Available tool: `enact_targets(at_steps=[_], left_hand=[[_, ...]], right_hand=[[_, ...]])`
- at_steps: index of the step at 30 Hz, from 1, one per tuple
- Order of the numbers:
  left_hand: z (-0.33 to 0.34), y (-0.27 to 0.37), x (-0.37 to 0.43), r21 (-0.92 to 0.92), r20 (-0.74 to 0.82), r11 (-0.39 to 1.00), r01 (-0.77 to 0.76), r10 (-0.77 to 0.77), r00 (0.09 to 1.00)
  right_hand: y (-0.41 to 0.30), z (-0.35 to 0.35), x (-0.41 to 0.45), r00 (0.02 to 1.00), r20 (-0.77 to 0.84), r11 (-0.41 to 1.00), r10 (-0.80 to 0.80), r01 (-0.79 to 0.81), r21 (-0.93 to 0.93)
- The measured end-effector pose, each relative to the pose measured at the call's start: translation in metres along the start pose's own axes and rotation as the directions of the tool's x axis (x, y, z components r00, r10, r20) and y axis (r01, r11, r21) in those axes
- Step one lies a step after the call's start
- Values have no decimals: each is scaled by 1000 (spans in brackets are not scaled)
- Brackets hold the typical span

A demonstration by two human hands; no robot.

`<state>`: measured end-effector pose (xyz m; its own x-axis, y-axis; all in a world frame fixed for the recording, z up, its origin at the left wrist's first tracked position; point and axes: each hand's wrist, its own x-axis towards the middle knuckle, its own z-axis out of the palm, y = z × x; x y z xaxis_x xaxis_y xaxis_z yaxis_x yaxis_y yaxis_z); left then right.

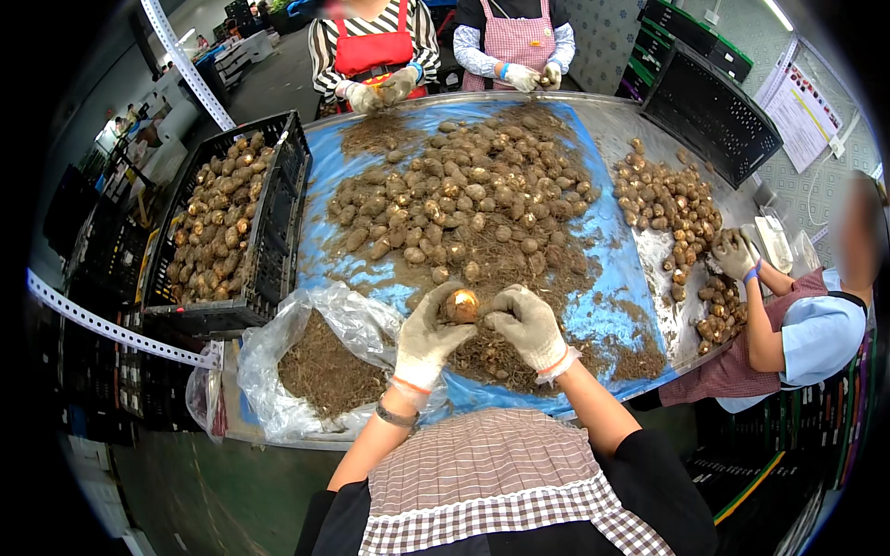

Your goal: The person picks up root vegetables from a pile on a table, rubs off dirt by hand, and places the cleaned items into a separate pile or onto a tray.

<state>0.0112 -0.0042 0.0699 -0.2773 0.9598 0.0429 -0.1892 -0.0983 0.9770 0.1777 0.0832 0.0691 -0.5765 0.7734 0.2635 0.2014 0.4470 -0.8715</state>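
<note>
My left hand (432, 333), in a dirty whitish work glove, grips a brown taro corm (462, 306) between thumb and fingers. An orange-white patch shows on the corm's upper side. Just right of it is my right hand (526, 325), gloved too, its thumb and fingers curled towards the corm. Whether anything small is pinched there cannot be told. Beyond both hands a heap of soil-covered taro corms (480, 191) spreads over a blue plastic sheet (316, 184) on the metal table. Loose root fibres and dirt (500, 358) lie beneath my hands.
At the left stands a black plastic crate (281, 201) of corms. In front of it a clear plastic bag (261, 379) holds brown fibre debris (330, 368). More corms (667, 198) lie on the table's right side. Gloved co-workers' hands (381, 90) (532, 75) (733, 254) work around the table.
</note>
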Motion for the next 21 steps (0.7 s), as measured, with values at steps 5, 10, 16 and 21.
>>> enact_targets(at_steps=[5, 10, 16, 21], left_hand=[[-1, 5, 2, -363, 43, 912, 193, -191, 981], [-6, 7, 3, -498, -7, 863, 83, -99, 995], [-10, 6, 4, -434, -3, 900, 43, -49, 999], [11, 0, -2, -401, -30, 916, 20, -36, 999]], right_hand=[[-9, 0, 5, 998, 59, 997, -24, 19, 77], [-1, -2, -1, 979, 206, 983, -1, 38, -177], [-8, -17, 2, 999, 40, 994, 32, -27, -104], [-36, 3, 14, 991, 56, 973, 125, -111, -204]])
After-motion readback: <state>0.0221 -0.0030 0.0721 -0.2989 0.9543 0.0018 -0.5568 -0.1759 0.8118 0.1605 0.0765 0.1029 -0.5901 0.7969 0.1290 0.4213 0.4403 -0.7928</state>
